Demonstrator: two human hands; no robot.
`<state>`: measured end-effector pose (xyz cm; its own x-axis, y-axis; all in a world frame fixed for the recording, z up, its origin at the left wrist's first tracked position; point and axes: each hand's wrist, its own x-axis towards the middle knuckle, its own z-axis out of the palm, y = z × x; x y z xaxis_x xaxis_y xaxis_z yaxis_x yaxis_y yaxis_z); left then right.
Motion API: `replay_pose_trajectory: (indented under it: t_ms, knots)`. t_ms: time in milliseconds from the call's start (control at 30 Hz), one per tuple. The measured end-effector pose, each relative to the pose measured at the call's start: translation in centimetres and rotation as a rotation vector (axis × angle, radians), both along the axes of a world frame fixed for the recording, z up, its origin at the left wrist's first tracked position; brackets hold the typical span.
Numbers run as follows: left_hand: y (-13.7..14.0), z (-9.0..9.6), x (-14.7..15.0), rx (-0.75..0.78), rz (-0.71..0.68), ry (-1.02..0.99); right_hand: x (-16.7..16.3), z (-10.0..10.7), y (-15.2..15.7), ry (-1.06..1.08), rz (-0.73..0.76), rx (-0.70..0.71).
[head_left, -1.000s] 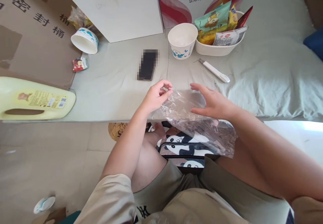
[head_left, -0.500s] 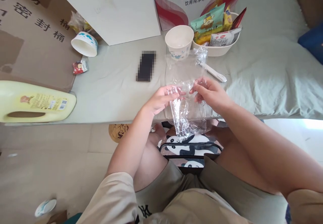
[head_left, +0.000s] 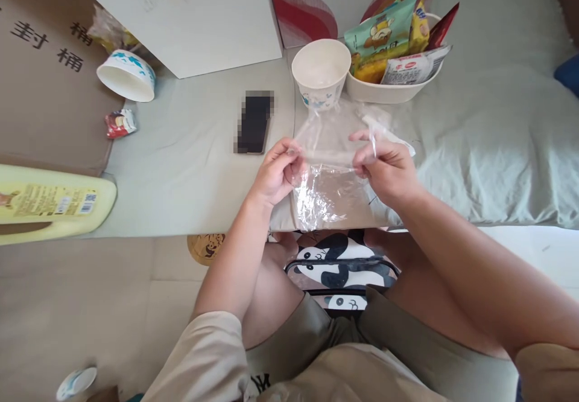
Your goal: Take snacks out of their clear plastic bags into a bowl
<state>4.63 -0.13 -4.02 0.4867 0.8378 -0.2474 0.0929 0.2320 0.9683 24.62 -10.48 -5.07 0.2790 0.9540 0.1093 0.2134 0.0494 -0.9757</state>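
One clear plastic film spread between left hand and right hand

Each hand pinches one side, thumb against fingers. The film hangs over the near edge of the pale green cloth, just in front of the paper bowl. A phone lies beside the left hand.

1 held clr bag, 3 ppr bowls, 1 phone, 1 oval tub, 1 ylw jug

A person's left hand and right hand hold clear plastic film between them, near a paper cup and phone.
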Motion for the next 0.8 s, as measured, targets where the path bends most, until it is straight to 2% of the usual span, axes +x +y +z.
replay_pose_trajectory:
  t_ms: [100,200,267,367,433,533,633,733,800]
  knots:
    - [0.9,-0.1,0.0,-0.081,-0.016,-0.049,0.5,-0.1,0.2,-0.022,0.033,0.061]
    - [1.3,-0.8,0.0,-0.121,0.002,-0.057,0.9,-0.3,0.4,-0.017,0.031,0.045]
    - [1.3,-1.4,0.0,-0.036,0.047,-0.052,1.0,-0.5,0.4,0.0,0.013,0.006]
    - [1.1,-2.2,-0.1,0.169,0.104,-0.024,1.1,-1.0,0.4,0.043,-0.024,-0.029]
    - [0.9,-2.2,-0.2,0.225,0.113,-0.037,1.1,-1.4,0.3,0.088,-0.046,-0.043]
    - [0.4,-1.9,-0.3,0.162,0.08,-0.175,1.0,-2.1,0.2,0.152,-0.056,-0.047]
    - [-0.1,-1.5,-0.5,0.076,0.051,-0.322,0.7,-2.6,0.2,0.218,0.012,-0.035]
    - [-0.6,-1.0,-0.7,-0.014,0.044,-0.41,0.3,-2.4,0.4,0.28,0.082,-0.058]
    - [-0.8,-0.8,-0.7,-0.117,0.007,-0.411,0.1,-1.9,0.5,0.336,0.077,-0.062]
